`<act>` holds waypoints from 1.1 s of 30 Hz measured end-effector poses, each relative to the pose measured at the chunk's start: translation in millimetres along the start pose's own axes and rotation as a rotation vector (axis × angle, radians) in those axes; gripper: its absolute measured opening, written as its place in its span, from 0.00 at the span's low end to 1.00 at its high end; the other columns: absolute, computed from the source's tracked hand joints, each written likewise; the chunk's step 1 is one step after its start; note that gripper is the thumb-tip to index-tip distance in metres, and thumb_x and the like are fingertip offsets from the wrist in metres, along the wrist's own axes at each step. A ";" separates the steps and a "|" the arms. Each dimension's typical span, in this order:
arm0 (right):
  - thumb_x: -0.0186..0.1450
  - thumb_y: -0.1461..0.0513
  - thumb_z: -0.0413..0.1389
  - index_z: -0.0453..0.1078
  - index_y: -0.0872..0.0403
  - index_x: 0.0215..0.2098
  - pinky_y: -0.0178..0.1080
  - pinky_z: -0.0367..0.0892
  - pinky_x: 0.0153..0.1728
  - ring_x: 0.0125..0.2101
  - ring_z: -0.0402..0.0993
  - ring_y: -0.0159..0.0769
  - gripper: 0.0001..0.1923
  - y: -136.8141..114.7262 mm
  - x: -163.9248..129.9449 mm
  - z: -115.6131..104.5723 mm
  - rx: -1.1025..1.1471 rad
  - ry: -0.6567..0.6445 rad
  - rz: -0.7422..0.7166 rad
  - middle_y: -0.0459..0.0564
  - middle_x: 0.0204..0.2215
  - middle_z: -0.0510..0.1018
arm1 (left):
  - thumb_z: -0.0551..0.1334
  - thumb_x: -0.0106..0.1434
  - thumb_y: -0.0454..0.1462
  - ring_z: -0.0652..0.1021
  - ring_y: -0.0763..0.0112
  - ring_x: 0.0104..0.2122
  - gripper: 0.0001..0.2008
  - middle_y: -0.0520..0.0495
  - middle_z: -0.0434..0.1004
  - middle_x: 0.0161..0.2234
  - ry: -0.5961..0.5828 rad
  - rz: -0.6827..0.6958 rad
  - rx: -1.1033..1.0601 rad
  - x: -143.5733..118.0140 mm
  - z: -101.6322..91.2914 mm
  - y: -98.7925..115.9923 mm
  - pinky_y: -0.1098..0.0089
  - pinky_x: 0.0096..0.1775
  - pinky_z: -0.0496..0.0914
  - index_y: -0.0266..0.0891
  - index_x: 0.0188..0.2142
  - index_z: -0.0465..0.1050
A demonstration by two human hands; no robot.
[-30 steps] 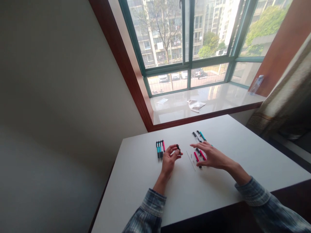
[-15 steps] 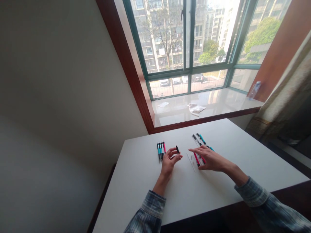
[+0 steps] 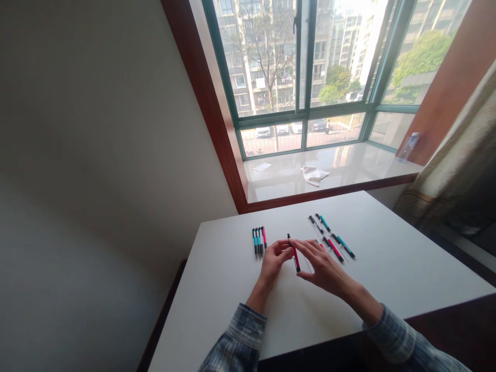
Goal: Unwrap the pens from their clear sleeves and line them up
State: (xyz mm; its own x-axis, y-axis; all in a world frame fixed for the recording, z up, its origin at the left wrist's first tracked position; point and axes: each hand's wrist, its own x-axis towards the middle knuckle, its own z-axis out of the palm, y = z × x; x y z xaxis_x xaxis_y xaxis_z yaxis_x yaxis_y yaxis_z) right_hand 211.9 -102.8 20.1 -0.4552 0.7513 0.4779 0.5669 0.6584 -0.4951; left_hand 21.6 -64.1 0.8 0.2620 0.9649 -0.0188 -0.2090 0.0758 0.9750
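Head view. A white rectangular table point(image 3: 232, 310) stands with its far edge against a glossy windowsill point(image 3: 349, 170).

Both hands meet over the middle of the table, toward the far edge. The left hand point(image 3: 274, 261) is curled, thumb and forefinger pressed together on the upper part of a slim pink-and-black plastic pen point(image 3: 294, 254). The right hand point(image 3: 323, 268) comes in from the right, fingers loosely fanned, thumb and fingertips closed on the lower end of the same pen. The pen is lifted off the table surface, running roughly away from the person, black tip pointing to the far edge. Whether the left fingers also pinch a separate small part cannot be told.

Just left of the left hand, near the far left corner, a tidy row of four pens in teal, black and pink point(image 3: 259, 240) lies side by side, apart from the hand. To the right of the hands, toward the far edge, a loose scatter of pens and clear pen parts point(image 3: 333, 240) lies at slants; one pink pen point(image 3: 334, 249) and one teal pen point(image 3: 344, 246) lie nearest the right hand, not touching it.

Plaid blue-grey sleeves point(image 3: 242, 336) cover both forearms at the near edge.

On the windowsill: a crumpled white cloth point(image 3: 314, 174) and a small flat white sheet point(image 3: 262, 167). A clear plastic bottle point(image 3: 408, 146) stands at the sill's right end.
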 end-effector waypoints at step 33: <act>0.68 0.60 0.57 0.77 0.49 0.38 0.48 0.72 0.46 0.40 0.77 0.45 0.06 39.7 -23.6 3.2 -0.030 0.103 0.342 0.50 0.37 0.82 | 0.75 0.55 0.43 0.82 0.62 0.40 0.17 0.42 0.85 0.39 0.049 0.030 0.040 1.6 1.0 3.9 0.64 0.47 0.74 0.36 0.40 0.83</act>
State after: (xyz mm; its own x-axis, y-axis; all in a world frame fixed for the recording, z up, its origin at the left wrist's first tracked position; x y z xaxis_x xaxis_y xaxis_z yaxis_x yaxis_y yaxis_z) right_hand 242.9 -94.3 -13.2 -0.1647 0.9183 0.3600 0.6952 0.3670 -0.6181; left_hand 22.1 -62.5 4.7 0.2099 0.9777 0.0010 -0.1783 0.0373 0.9833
